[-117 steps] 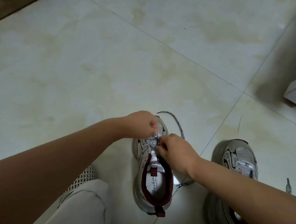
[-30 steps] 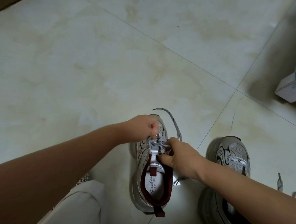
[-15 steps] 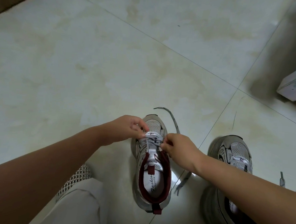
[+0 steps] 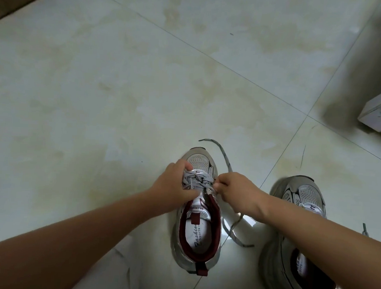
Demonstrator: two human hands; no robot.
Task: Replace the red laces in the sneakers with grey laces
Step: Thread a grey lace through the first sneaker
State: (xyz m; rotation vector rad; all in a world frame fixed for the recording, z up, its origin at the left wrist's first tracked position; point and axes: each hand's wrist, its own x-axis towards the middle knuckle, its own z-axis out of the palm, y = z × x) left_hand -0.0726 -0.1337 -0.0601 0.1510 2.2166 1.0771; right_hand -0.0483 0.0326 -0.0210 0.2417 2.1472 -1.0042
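Observation:
A silver sneaker (image 4: 199, 239) with a dark red collar stands on the tiled floor (image 4: 99, 95), toe away from me. A grey lace (image 4: 197, 180) crosses its lowest eyelets. My left hand (image 4: 174, 187) grips the shoe's left eyelet edge and the lace there. My right hand (image 4: 238, 191) pinches the lace at the right eyelets. One loose end curves past the toe, the other trails on the floor beside the shoe. The second sneaker (image 4: 299, 238) stands to the right, partly under my right forearm.
A white box (image 4: 376, 114) with a bluish thing on it sits at the right edge. My knee in light trousers (image 4: 109, 279) is at the bottom. A dark skirting edge (image 4: 16, 0) runs across the top left corner.
Over the last seconds both hands worked the grey lace at the front eyelets. My left hand has come down onto the shoe's left side, and the right lace tail has shifted on the floor.

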